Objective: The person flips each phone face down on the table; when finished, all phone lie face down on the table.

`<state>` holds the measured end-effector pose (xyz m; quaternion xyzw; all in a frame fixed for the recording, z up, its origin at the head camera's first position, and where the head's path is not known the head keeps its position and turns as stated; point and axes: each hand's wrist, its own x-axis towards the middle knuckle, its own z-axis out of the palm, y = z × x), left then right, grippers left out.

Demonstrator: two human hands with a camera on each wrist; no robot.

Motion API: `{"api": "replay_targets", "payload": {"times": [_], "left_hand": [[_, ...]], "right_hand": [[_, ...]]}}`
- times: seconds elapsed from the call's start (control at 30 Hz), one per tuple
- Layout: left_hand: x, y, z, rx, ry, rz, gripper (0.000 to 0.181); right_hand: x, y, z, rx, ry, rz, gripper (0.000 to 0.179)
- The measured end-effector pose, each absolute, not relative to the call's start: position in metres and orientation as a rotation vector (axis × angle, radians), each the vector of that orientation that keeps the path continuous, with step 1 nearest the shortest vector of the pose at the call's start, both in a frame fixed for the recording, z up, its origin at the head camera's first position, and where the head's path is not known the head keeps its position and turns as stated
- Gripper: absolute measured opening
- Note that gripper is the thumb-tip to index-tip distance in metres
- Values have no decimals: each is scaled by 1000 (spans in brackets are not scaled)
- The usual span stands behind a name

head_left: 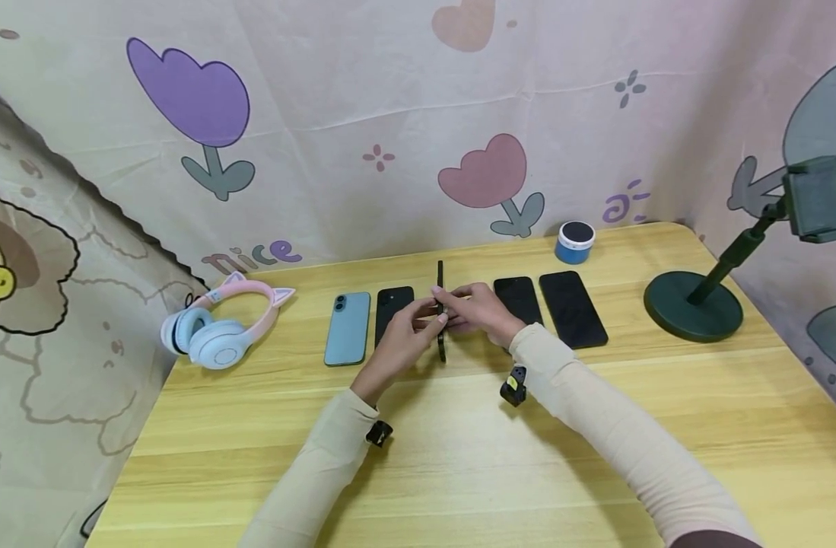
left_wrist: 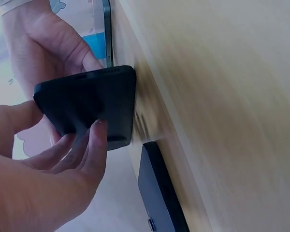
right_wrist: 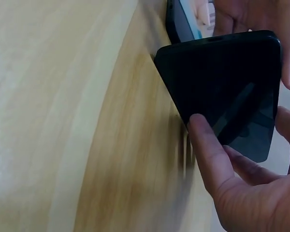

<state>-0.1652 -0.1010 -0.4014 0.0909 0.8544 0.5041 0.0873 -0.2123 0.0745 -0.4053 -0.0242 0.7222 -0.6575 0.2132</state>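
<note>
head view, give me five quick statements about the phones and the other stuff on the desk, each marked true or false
1. The left hand and right hand both hold one black phone. True.
2. The light-blue phone lies screen up. False: its camera side faces up.
3. Two black phones lie right of the held one. True.
4. The cat-ear headphones lie right of the phone stand. False: they lie left of it.
5. The blue speaker stands upright. True.

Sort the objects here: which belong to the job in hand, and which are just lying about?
Job, it seems:
held phone, pinched by the left hand and right hand
probably also the row: blue phone, camera-side-up black phone, inner right phone, outer right phone

Apparently lying about:
cat-ear headphones
blue-and-white cylinder
green stand
</note>
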Motion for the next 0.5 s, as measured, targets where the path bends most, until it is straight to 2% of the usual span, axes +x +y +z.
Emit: {"api": "replay_targets", "payload": {"times": [0.5], "left_hand": [[-164,-97,-407,298,2650,1259,59]], "right_hand": [[-216,82,-406,-10,1989,-1859,44]]}}
